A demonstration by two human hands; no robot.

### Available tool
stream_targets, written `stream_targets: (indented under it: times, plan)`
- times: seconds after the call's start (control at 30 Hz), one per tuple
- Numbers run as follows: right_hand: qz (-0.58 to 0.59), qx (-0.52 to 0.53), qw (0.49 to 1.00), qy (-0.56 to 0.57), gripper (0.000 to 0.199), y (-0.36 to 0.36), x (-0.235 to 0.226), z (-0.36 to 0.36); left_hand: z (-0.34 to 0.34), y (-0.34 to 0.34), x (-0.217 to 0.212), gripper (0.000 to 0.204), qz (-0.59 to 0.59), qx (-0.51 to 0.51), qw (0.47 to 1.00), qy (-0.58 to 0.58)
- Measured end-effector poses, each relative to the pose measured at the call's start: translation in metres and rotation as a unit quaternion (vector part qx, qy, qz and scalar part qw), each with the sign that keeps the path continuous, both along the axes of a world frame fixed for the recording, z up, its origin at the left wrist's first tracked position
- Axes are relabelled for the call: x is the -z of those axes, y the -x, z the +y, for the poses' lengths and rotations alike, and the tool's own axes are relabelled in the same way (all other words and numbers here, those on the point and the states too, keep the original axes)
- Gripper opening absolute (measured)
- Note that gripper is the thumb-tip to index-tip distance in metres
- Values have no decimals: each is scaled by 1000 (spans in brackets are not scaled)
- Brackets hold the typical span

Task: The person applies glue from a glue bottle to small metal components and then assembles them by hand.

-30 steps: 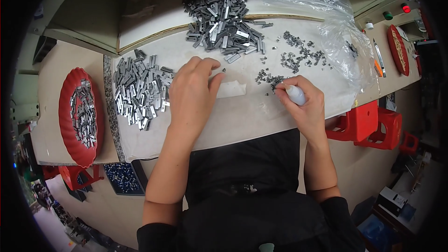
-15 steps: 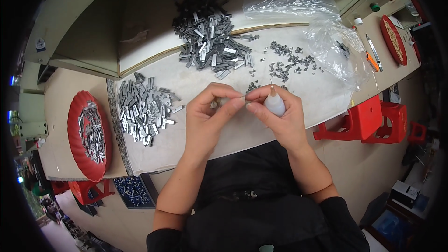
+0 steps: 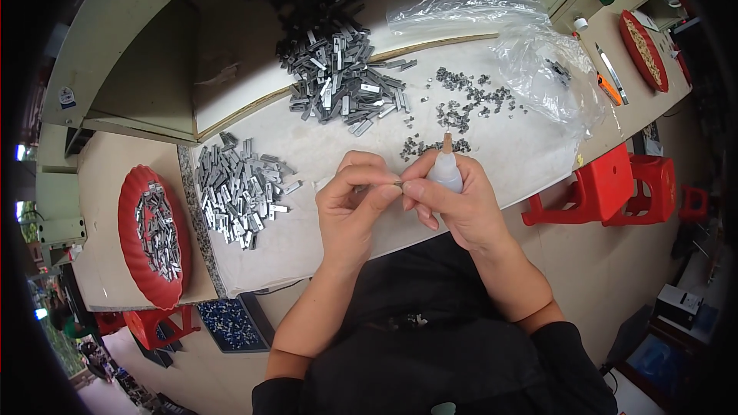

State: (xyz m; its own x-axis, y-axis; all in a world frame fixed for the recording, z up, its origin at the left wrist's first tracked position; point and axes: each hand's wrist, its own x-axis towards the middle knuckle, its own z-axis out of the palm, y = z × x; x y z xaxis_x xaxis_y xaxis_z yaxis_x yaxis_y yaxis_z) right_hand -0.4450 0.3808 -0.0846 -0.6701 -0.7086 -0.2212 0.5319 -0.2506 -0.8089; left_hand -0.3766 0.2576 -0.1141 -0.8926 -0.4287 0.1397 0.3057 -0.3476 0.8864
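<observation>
My left hand [image 3: 355,204] pinches a small grey metal piece [image 3: 393,182] at its fingertips, held over the white work surface [image 3: 323,238]. My right hand [image 3: 460,204] meets it fingertip to fingertip and grips a small white squeeze bottle [image 3: 445,169] with a tan nozzle pointing up. Small dark parts [image 3: 430,146] lie scattered just beyond the hands. A heap of grey metal bars [image 3: 242,188] lies to the left of my left hand.
A larger pile of grey bars [image 3: 338,81] sits at the back. A red tray [image 3: 150,234] with bars stands far left. Clear plastic bags [image 3: 538,69] lie at right. Red stools [image 3: 615,184] stand beside the table. Another red tray [image 3: 644,50] is far right.
My hands came together from apart: the left left the bar heap, the right lifted from the small parts. Both now meet at the fingertips over the surface's front.
</observation>
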Motion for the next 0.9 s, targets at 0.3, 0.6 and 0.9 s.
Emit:
stream_targets:
  times: [0.3, 0.6, 0.9]
  plan:
    - [-33, -7, 999, 16, 10, -1, 2, 0, 4, -3, 4, 11, 7, -20, 1000, 14]
    - [-18, 8, 1000, -16, 8, -9, 2, 1, 5, -9, 9, 12, 8, -24, 999, 25]
    - [343, 128, 915, -167, 7, -21, 6, -4, 15, -17, -3, 10, -44, -93, 990, 98]
